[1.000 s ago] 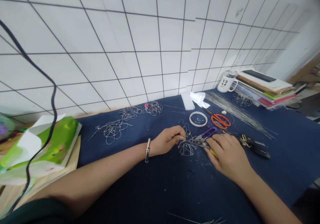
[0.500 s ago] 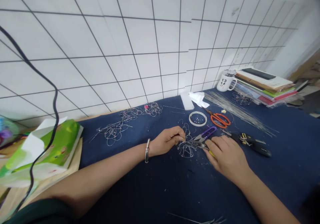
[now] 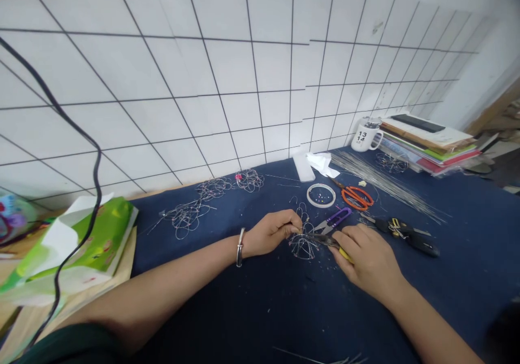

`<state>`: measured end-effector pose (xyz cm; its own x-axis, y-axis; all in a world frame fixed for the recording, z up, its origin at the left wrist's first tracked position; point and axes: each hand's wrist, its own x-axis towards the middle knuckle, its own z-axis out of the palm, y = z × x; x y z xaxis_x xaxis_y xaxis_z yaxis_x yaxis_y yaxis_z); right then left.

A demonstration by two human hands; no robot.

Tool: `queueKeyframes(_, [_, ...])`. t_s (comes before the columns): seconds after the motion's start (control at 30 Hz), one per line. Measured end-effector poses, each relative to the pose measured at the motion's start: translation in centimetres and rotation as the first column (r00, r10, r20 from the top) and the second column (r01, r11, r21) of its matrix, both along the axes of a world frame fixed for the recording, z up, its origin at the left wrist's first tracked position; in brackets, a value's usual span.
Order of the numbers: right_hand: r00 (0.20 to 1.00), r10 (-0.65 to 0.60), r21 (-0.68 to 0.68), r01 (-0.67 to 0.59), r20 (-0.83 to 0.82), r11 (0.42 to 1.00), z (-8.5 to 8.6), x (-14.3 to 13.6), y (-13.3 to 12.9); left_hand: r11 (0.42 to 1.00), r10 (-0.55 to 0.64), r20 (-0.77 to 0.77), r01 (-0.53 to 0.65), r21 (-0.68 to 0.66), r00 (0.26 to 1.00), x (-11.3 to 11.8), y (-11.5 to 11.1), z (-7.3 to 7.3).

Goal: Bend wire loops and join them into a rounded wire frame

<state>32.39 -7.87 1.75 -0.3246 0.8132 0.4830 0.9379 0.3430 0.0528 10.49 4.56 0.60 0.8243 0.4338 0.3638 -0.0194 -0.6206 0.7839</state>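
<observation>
My left hand (image 3: pixel 276 231) is closed in a pinch on a small wire piece (image 3: pixel 303 246), bent from thin silvery loops with tiny reddish beads. My right hand (image 3: pixel 363 258) grips pliers (image 3: pixel 344 253) with yellow handles. Their dark jaws reach left to the wire piece, close to my left fingertips; whether they bite on the wire I cannot tell. Just behind lie thread snips (image 3: pixel 338 219) with purple handles. A round white dish (image 3: pixel 320 195) holding small beads is farther back, beside orange-handled scissors (image 3: pixel 356 197).
Looped wire pieces (image 3: pixel 189 215) lie at the back left. Straight wires (image 3: pixel 385 182) stretch across the back right, near a white mug (image 3: pixel 366 135) and stacked books (image 3: pixel 430 142). Black-handled tools (image 3: pixel 406 235) rest right of my hand. A green tissue pack (image 3: pixel 85 239) sits at left.
The view has tilted slightly, so the scene sits a little lower. Both hands keep their hold, and the pliers' jaws appear closer together and turned slightly at the wire piece.
</observation>
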Motion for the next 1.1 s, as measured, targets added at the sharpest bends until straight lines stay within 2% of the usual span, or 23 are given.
queueKeyframes(0.33, [1.0,-0.01,-0.016,0.01,0.009,1.0,-0.22,0.08,-0.3,0.995,0.027,0.028,-0.029,0.094,0.999,0.05,-0.27,-0.19])
queueKeyframes(0.7, [0.998,-0.056,-0.082,0.055,-0.012,0.995,-0.06,0.0,-0.57,0.989,-0.02,0.009,0.018,0.149,1.0,0.02,-0.43,-0.05])
queueKeyframes(0.93, [0.998,-0.047,-0.114,0.044,-0.028,0.993,0.22,-0.29,-0.61,0.984,-0.086,-0.009,0.086,0.158,0.996,-0.03,0.03,0.17])
queueKeyframes(1.1, [0.998,-0.05,-0.114,0.046,-0.025,0.992,-0.02,-0.26,-0.72,0.983,-0.095,0.009,0.093,0.156,0.995,0.04,0.03,0.2])
